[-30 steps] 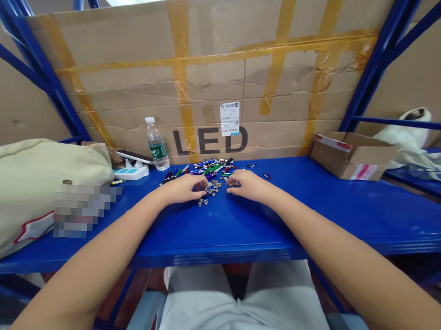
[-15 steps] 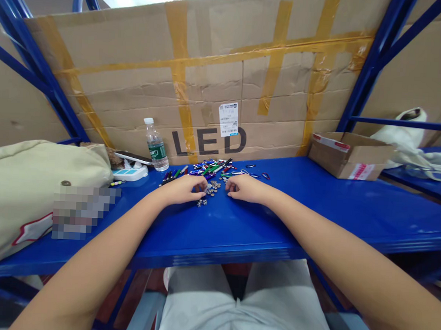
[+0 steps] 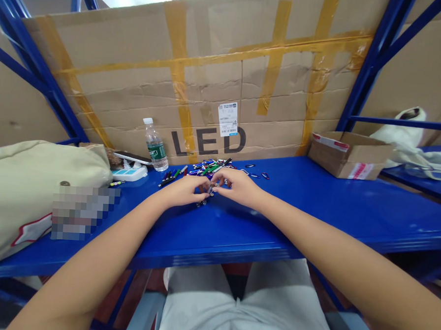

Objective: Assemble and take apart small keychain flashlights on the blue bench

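My left hand curls its fingers at the left side of a cluster of small round metal pieces, coin-like in look. Opposite it, my right hand reaches over the cluster, its bent fingertips nearly meeting the left ones. Silvery bits show between the two sets of fingertips; what each hand grips is too small to make out. A few more metal bits lie below the left fingers. Just behind the hands is a heap of colourful pens, partly covered by the right hand.
Several small carabiners lie right of the heap. A water bottle, white power strip and phone stand behind left. A cream bag fills the left side; an open cardboard box sits right. Taped cardboard backs the blue table.
My right hand has moved left over the metal pieces, closing the gap to my left hand and covering much of the cluster. My left hand has stayed nearly in place.
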`<state>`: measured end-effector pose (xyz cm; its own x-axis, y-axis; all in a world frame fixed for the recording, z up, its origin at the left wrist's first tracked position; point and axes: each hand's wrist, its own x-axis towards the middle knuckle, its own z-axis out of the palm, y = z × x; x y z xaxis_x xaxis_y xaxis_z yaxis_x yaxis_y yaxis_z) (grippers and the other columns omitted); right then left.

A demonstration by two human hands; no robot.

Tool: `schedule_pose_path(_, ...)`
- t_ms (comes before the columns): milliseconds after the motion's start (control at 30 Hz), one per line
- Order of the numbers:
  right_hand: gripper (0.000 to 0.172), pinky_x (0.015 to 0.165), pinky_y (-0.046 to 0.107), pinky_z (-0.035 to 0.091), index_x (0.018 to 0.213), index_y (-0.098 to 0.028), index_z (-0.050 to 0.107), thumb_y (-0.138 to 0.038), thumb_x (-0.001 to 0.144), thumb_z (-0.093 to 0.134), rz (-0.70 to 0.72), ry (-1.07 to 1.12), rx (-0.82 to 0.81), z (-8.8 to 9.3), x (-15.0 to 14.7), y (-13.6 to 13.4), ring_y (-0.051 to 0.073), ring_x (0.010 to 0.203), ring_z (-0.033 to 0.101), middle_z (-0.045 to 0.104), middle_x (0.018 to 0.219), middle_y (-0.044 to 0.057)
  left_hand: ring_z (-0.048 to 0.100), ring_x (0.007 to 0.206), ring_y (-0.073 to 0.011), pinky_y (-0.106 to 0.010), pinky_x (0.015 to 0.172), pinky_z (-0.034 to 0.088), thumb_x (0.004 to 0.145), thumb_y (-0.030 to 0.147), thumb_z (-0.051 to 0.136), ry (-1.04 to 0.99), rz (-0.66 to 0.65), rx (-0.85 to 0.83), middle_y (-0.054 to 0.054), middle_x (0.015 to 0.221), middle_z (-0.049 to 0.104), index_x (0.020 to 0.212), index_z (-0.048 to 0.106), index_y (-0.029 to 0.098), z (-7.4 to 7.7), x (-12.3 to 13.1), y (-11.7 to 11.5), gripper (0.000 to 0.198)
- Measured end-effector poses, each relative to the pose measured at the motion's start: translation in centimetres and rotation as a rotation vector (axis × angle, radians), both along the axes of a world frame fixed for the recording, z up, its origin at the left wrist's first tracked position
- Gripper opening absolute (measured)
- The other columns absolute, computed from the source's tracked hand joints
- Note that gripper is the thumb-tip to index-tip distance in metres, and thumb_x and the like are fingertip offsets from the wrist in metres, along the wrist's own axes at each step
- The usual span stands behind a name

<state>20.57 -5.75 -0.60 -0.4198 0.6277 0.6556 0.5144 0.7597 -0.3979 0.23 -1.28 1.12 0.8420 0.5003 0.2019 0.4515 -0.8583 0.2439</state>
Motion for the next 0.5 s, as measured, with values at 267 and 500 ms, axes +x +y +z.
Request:
schedule_pose_path(267,0.01,0.074,0.027,0.044,0.084,-0.018,0.061,-0.013,0.076,0.061,0.054,-0.048,0.09,0.06,0.31,0.27,0.015,0.08,0.055,0.062,0.085,0.003,0.061,0.077,-0.0168,-0.027,0.071,0.046,0.081,0.026,0.055,0.015,0.004,0.079,-0.002,0.084,0.066,0.087,0.057,0.018,0.2,0.17,-0.2,0.01)
schedule_pose_path(500,0.008,0.075,0.028,0.043,0.087,-0.018,0.062,-0.016,0.08,0.059,0.052,-0.172,0.103,0.2,0.72,0.17,0.016,0.081,0.055,0.06,0.084,0.004,0.06,0.079,-0.0172,-0.027,0.071,0.045,0.083,0.028,0.053,0.024,0.035,0.189,-0.002,0.085,0.065,0.087,0.058,0.019,0.35,-0.03,-0.11,0.012)
